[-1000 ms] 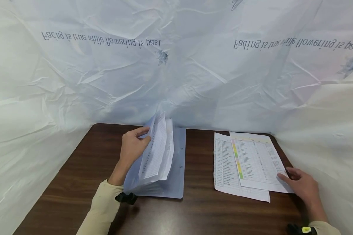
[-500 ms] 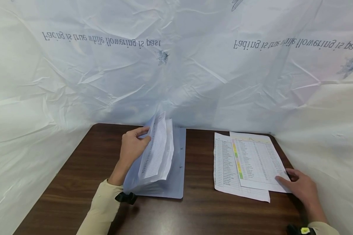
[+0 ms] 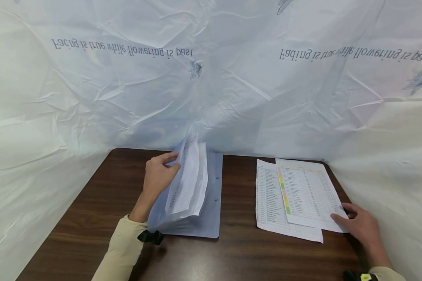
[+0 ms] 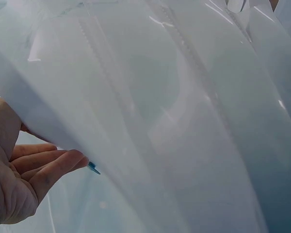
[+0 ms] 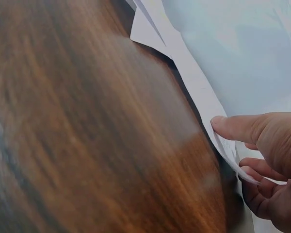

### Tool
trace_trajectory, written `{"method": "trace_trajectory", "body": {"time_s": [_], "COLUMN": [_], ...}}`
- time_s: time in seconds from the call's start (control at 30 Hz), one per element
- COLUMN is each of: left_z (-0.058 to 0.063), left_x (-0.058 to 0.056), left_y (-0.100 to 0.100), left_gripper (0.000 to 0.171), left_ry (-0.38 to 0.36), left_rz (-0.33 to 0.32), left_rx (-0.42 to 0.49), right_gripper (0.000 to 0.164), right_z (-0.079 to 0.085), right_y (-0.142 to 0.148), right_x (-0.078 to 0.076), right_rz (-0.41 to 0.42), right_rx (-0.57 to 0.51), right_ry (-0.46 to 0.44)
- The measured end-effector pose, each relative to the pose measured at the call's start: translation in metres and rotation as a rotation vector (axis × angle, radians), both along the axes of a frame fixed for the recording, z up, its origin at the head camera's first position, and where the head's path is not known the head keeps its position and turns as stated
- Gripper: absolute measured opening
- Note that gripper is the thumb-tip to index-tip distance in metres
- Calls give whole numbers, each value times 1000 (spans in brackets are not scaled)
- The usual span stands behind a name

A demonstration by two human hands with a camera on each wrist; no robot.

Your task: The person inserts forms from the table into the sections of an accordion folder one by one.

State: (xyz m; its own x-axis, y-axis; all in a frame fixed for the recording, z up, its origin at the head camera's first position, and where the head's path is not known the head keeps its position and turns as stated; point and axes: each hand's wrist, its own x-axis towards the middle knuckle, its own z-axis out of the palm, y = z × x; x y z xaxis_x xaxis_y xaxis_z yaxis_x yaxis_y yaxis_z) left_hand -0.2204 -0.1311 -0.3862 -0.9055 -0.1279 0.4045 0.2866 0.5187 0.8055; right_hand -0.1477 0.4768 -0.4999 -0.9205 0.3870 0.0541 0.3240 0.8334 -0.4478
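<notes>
A translucent blue-grey plastic folder (image 3: 212,212) lies left of the table's middle. My left hand (image 3: 159,175) pinches its raised cover by the left edge, thumb and fingers on opposite sides. Printed pages (image 3: 185,183) stand tilted up inside. In the left wrist view, the clear plastic leaves (image 4: 160,141) fan out beside the hand. On the right, my right hand (image 3: 365,224) pinches the lower right corner of a printed sheet (image 3: 311,195) with a yellow and green strip. The right wrist view shows the corner curling up between thumb and fingers. That sheet overlaps another printed sheet (image 3: 267,199).
The dark wood table (image 3: 239,253) has rounded far corners. Crumpled white plastic sheeting (image 3: 225,97) printed with upside-down lettering rises close behind the table and along both sides. Dark wrist straps with devices (image 3: 151,237) sit at both sleeves.
My right hand has shifted slightly left and down at the sheet's corner. My left hand, the folder and its pages hold the same pose.
</notes>
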Motion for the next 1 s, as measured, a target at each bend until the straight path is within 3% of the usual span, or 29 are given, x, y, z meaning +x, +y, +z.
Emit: {"method": "trace_trajectory", "body": {"time_s": [0.23, 0.5, 0.77, 1.0], "left_z": [0, 0, 0, -1], "left_x": [1, 1, 1, 0], "left_y": [0, 0, 0, 0], "left_gripper": [37, 37, 37, 36], "left_ry": [-14, -7, 6, -5], "left_rz": [-1, 2, -1, -7], "left_rx": [-4, -3, -7, -2], "right_gripper": [63, 61, 55, 45], "right_z": [1, 4, 7, 12], "right_y": [4, 2, 4, 1], "right_x": [1, 3, 5, 9], "right_rz": [26, -22, 16, -18], "right_rx": [13, -38, -38, -86], "right_ry": [54, 34, 41, 44]}}
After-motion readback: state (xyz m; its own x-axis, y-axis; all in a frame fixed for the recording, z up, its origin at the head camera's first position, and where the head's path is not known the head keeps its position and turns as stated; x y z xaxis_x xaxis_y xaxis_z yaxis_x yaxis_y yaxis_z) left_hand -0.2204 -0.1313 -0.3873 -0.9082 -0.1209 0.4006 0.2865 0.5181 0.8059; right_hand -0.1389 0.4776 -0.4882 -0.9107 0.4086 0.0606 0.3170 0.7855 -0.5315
